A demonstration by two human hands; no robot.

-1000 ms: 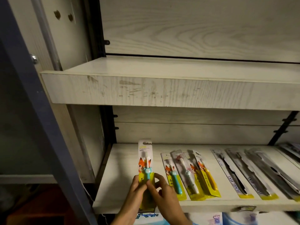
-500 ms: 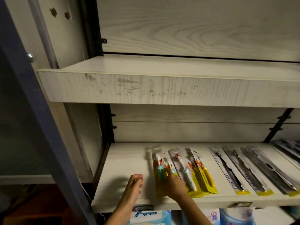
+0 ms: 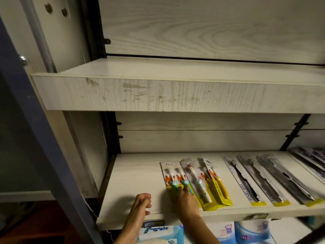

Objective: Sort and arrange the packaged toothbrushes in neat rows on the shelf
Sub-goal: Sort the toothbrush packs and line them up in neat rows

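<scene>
A row of yellow-backed children's toothbrush packs with fox pictures lies on the lower white shelf. The leftmost pack lies flat beside the others. My right hand rests palm-down on the lower ends of the two left packs, fingers spread. My left hand hovers at the shelf's front edge to the left, fingers loosely curled and holding nothing. Grey adult toothbrush packs lie in a row further right.
An upper shelf with a scuffed front juts out overhead. A dark blue door frame slants down the left side. Blue and white packages sit below the lower shelf. More dark packs lie at the far right.
The pack I held upright in both hands now lies flat at the left end of the row. My left hand let go and drew back; my right hand presses on the packs.
</scene>
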